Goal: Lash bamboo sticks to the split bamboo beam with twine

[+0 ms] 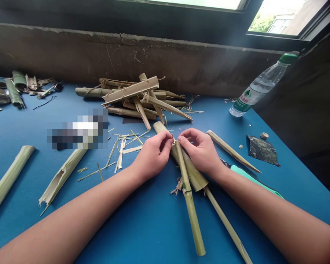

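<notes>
My left hand (153, 154) and my right hand (200, 150) meet over a bundle of split bamboo pieces (191, 172) lying on the blue table (143, 220). Both hands pinch thin fibre string (175, 138) at the top of the bundle, fingertips almost touching. A thin bamboo stick (191, 211) and a second one (227, 225) stick out of the bundle toward me. More fibre is tied lower down on the bundle (178, 186).
A tied bamboo frame (134, 97) lies at the back by the concrete wall. Split bamboo halves (62, 176) (8, 179) lie left, more pieces (13, 90) far left. A water bottle (260, 86) leans right. A teal-handled tool (250, 178) and dark scrap (262, 150) lie right.
</notes>
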Tool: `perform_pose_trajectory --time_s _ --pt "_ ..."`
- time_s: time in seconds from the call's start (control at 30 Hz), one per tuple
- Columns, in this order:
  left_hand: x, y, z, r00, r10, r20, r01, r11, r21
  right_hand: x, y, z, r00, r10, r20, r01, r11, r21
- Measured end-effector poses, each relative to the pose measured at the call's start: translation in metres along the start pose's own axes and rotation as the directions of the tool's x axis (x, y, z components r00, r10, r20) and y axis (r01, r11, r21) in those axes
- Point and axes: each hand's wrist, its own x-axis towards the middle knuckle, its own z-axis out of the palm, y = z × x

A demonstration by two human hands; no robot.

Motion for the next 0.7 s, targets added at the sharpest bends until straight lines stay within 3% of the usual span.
perform_pose_trajectory --time_s 0.2,0.37,0.7 --pt "-0.0007 0.0005 -0.0007 1.0 0.022 0.018 -0.023 0.999 0.024 -0.0021 0.0029 0.0022 0.994 -0.088 -0.064 0.085 0.995 -0.056" --pt "-0.0017 0.0001 -0.0019 1.0 0.022 0.015 -0.023 0.999 0.03 -0.0033 0.0045 -0.0004 0.982 -0.186 -0.035 0.178 0.97 -0.168" --pt "0.0 -0.0063 -0.0004 1.0 -0.001 0.014 0.001 1.0 0.026 0.0013 0.0057 -0.0056 0.997 -0.08 0.026 0.083 0.975 -0.207"
